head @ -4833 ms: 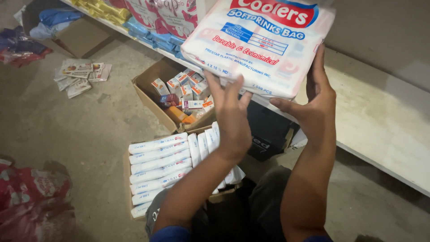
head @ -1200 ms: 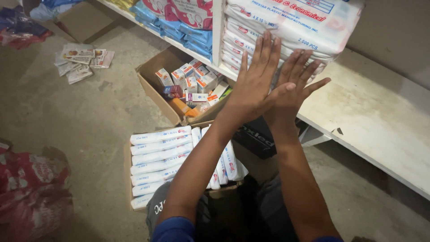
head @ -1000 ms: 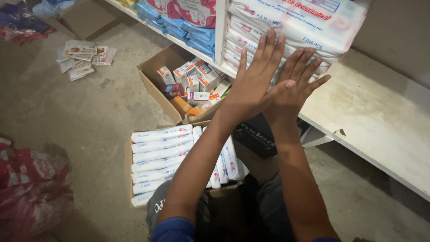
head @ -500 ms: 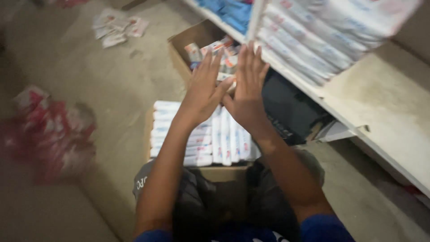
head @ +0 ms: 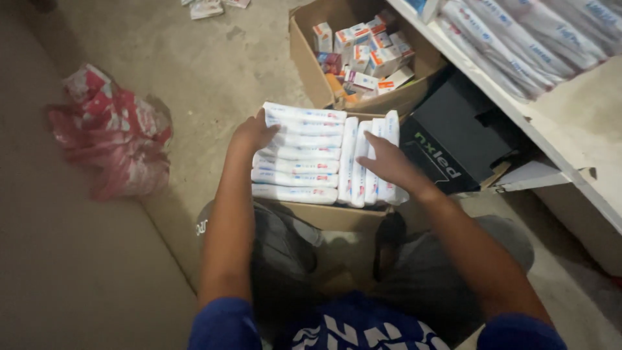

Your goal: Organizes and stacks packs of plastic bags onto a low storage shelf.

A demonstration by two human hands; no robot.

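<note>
Head view, looking down at a person crouched on a concrete floor; both hands down on a carton packed with white packs.

Left hand at the left edge of the stacked packs, fingers curled over the top-left corner, gripping the pile's side; thumb hidden, so how firm the hold is I cannot tell.

Right hand lies on the upright packs at the right of the carton; fingers half bent, tips pressed on the pack tops, nothing lifted clear.

Packs: one batch lies flat in a stack on the left, a second batch stands on edge just beside it on the right; the two batches touch; all sit inside the carton between the person's knees.

Behind the carton, an open box holding small red, white and orange cartons; just right of it a black box under a shelf; more white packs stacked on the shelf top.

Red and white plastic wrap crumpled on the floor, well left of the left hand.
</note>
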